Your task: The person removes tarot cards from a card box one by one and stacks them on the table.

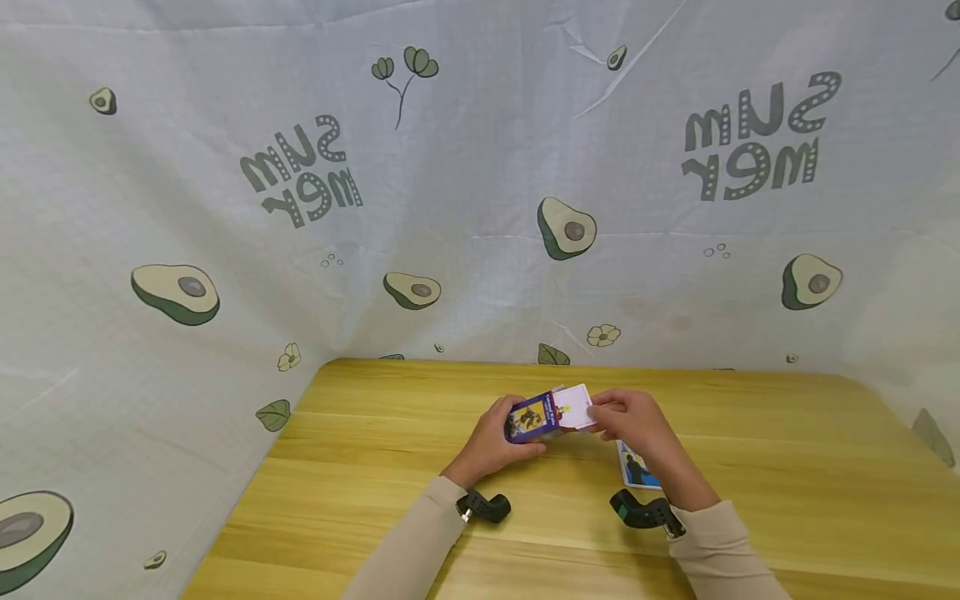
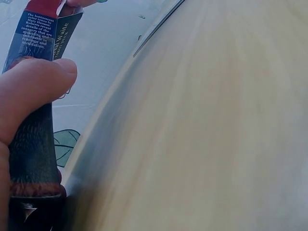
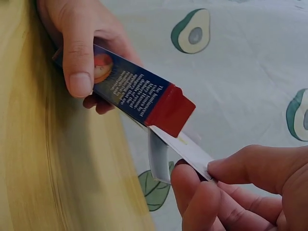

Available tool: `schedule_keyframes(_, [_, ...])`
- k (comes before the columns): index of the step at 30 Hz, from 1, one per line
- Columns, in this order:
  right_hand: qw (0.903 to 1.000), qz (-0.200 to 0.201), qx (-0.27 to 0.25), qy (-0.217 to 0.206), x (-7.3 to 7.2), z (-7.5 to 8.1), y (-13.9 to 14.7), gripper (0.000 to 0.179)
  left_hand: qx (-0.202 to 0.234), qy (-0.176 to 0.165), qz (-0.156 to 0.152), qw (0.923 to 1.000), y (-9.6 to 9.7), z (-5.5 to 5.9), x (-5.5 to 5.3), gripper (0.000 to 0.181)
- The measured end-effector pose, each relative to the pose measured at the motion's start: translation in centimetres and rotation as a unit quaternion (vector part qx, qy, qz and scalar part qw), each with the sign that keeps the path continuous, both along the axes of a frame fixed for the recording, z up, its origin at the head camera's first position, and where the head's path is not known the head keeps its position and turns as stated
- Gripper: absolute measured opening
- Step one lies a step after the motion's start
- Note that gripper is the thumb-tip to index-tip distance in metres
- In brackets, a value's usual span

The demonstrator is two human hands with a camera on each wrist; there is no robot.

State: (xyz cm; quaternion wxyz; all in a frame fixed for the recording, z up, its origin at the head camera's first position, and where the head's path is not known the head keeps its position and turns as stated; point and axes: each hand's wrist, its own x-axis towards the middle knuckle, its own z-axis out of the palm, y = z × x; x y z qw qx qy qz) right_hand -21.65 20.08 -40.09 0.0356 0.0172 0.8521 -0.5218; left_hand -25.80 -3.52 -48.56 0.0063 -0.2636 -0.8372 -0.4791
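Note:
My left hand (image 1: 491, 442) grips a dark blue card box (image 1: 529, 418) above the table, its thumb across one narrow side in the right wrist view. The box is tilted, and a red end flap (image 3: 172, 111) stands open. My right hand (image 1: 637, 421) pinches the outer edge of a white card (image 1: 572, 407) with a small coloured picture. This card reaches into the box's open end; whether it is one card or several I cannot tell. Under my right wrist, a blue picture card (image 1: 637, 468) lies on the table, partly covered by the hand.
The wooden table (image 1: 360, 492) spreads out around both hands. A white cloth (image 1: 465, 183) with avocado prints hangs behind it and along the left side. Each wrist carries a black camera mount, such as the left mount (image 1: 483, 506).

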Motion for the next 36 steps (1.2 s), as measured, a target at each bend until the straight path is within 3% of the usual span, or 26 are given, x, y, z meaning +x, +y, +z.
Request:
schedule_keyframes(10, [0.9997,-0.006,-0.024,-0.005,-0.3,0.3,1.2,0.04,0.002,0.0,0.003,1.0,0.0,-0.2,-0.2,0.07])
schedule_keyframes(36, [0.9994,-0.028,-0.017,-0.008,-0.1,1.7,4.4,0.042,0.015,0.0,0.0,0.9999,0.0,-0.2,-0.2,0.07])
